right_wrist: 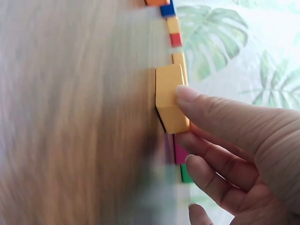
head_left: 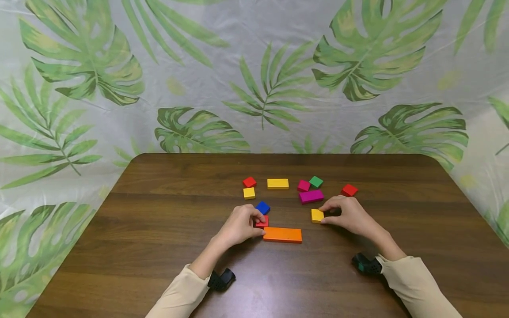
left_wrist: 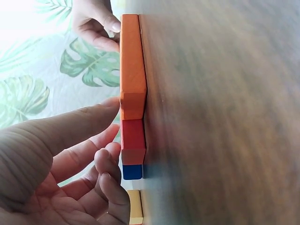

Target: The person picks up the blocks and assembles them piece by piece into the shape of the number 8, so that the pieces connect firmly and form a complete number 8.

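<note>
My left hand [head_left: 240, 224] is at a small red square block [head_left: 262, 223], its thumb by the left end of an orange long block [head_left: 282, 235] and its fingers over the red one. The left wrist view shows the thumb at the corner of the orange block [left_wrist: 132, 70], with curled fingers beside the red block [left_wrist: 133, 140]. A blue square block [head_left: 263, 207] lies just behind. To the right, my right hand [head_left: 350, 215] pinches a yellow square block [head_left: 317, 216] between thumb and fingers. In the right wrist view the thumb presses that yellow block [right_wrist: 169, 93].
Farther back on the brown table [head_left: 159, 221] lie a red block [head_left: 249, 182], a yellow square [head_left: 248, 193], a yellow long block [head_left: 277, 183], a magenta square [head_left: 304, 185], a green square [head_left: 316, 181], a purple long block [head_left: 311, 196] and another red block [head_left: 349, 190].
</note>
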### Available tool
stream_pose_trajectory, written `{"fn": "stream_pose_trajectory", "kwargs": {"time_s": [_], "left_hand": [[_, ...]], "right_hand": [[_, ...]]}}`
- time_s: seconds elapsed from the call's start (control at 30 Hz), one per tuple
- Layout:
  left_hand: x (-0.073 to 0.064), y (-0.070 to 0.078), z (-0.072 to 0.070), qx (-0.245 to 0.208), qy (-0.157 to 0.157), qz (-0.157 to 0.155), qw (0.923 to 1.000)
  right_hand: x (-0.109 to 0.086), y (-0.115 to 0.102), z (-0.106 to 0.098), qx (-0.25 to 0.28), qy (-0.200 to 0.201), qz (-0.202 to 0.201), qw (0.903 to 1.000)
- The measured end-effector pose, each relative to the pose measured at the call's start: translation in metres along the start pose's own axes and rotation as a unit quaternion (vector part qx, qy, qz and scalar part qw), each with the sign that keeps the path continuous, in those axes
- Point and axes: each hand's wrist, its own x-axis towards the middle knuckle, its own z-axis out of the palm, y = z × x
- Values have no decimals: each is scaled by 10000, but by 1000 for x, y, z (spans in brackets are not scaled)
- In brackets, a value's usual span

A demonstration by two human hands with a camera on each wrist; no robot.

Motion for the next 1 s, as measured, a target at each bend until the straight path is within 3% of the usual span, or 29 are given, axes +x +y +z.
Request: {"fn": "stream_pose_trajectory", "kwargs": {"time_s": [0.57, 1.0], "left_hand": [[0, 3, 0, 16, -42, -52, 10000], [0, 1, 1, 82, 27, 25, 10000]], "right_hand": [[2, -24, 24, 272, 22, -142, 9995], [4, -30, 31, 281, 73, -246, 9993]]}}
